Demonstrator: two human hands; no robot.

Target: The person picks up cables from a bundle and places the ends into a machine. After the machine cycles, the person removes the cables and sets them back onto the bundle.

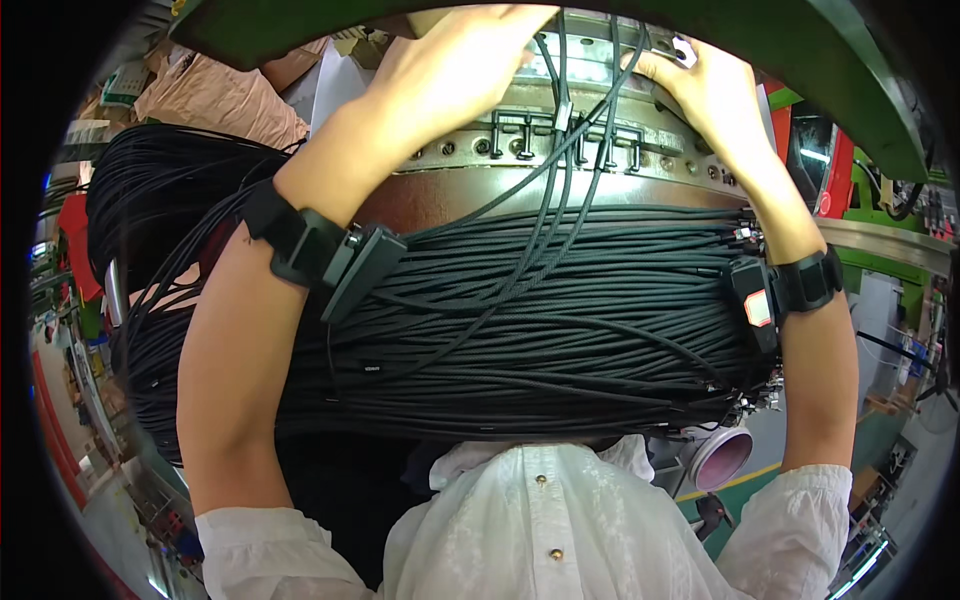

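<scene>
Both my arms reach over to a metal mould (600, 62) in the machine. My left hand (465, 60) is at its left side; most of its fingers are hidden past the upper machine edge. At the mould's right end is my right hand (712, 85), its thumb stretched left along the metal and a small shiny metal piece (685, 52) beside the thumb. The other right fingers are hidden. Several black cables (560, 180) run down from the mould between my hands. Black plastic frames (515, 135) lie along its front edge.
A thick bundle of black cables (520, 310) lies across in front of me, with metal connector ends (750, 400) at the right. Green machine edge (850, 50) arches overhead. Brown crumpled paper (215, 100) lies at far left. A round pinkish lamp-like opening (722, 458) sits lower right.
</scene>
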